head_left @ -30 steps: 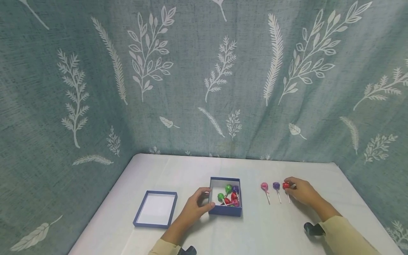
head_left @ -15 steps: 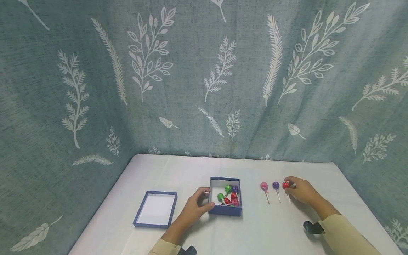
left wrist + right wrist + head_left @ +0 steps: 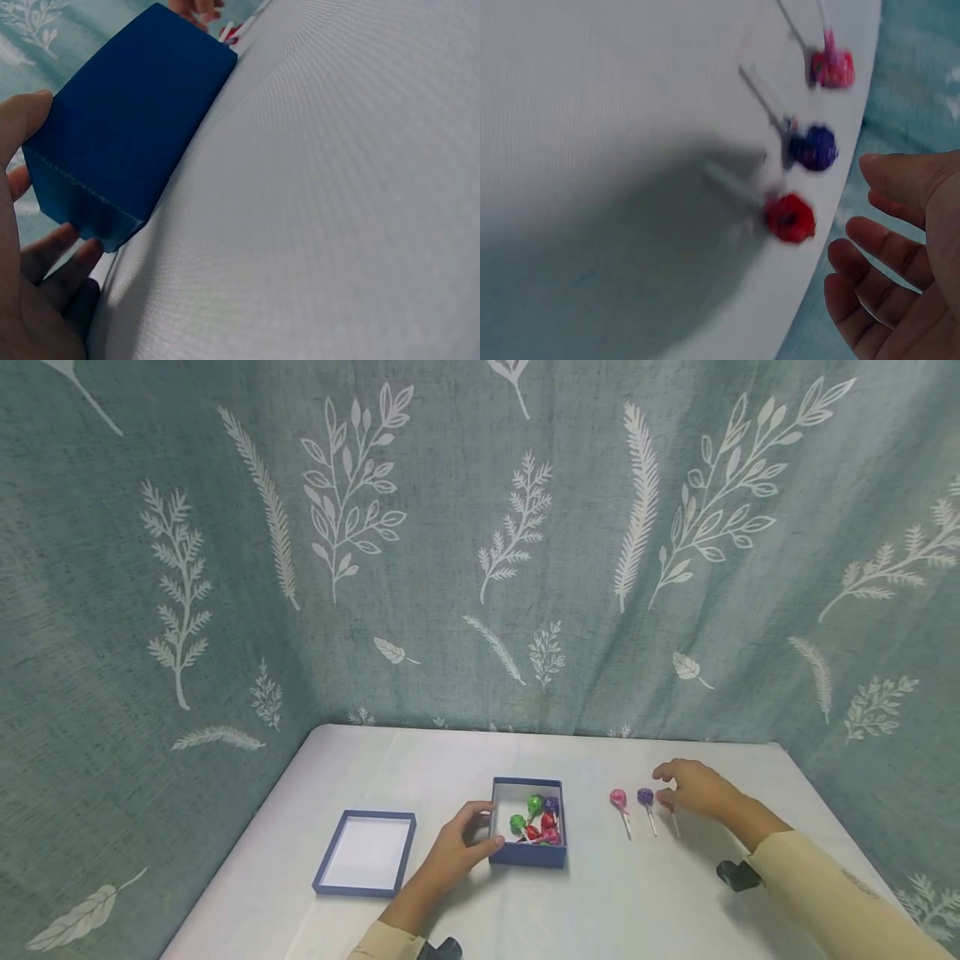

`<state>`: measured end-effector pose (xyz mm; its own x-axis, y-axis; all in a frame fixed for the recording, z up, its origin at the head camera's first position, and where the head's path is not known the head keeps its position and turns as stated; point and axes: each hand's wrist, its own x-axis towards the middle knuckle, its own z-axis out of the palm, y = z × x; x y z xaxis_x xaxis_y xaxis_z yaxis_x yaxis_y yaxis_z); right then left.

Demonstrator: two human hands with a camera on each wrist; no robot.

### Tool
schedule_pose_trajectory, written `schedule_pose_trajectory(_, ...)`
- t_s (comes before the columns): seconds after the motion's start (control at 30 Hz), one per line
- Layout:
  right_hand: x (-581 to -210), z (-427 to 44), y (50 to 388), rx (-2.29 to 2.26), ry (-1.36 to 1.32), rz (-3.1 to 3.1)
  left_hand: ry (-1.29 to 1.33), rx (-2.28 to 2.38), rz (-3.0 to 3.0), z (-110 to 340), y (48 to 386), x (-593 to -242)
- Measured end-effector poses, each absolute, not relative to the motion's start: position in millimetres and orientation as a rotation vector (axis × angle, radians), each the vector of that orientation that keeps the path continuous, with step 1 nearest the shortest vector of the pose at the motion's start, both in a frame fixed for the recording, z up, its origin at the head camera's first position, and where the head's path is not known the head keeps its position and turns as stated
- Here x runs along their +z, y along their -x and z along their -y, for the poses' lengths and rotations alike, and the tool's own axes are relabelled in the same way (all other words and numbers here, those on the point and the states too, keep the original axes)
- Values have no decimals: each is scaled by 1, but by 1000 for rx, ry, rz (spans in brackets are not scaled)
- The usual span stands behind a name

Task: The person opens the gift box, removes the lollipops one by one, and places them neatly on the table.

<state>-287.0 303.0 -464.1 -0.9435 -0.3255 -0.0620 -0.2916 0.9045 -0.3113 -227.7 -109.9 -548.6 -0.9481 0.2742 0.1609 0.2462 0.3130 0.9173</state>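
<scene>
Left fingers (image 3: pixel 75 266) grip blue box (image 3: pixel 528 857) — right fingers (image 3: pixel 889 244) parted near red lollipop (image 3: pixel 790 218).

No lettering, label, brand, number or sign can be read in any view.

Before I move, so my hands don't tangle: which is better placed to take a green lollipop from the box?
Right hand, probably: it is empty, though farther off; the left hand grips the box.
</scene>
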Motion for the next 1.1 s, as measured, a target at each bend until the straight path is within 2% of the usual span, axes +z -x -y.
schedule_pose_trajectory(0.53, -435, -194, 275, -266, 984, -2943, -503, 1752, -2531, 110, 226, -548)
schedule_pose_trajectory(1.03, -449, -112, 272, -334, 1105, -2848, -511, 1726, -2550, 112, 227, -548)
schedule_pose_trajectory(1.1, -452, -105, 274, -317, 1065, -2840, -513, 1721, -2539, 111, 224, -538)
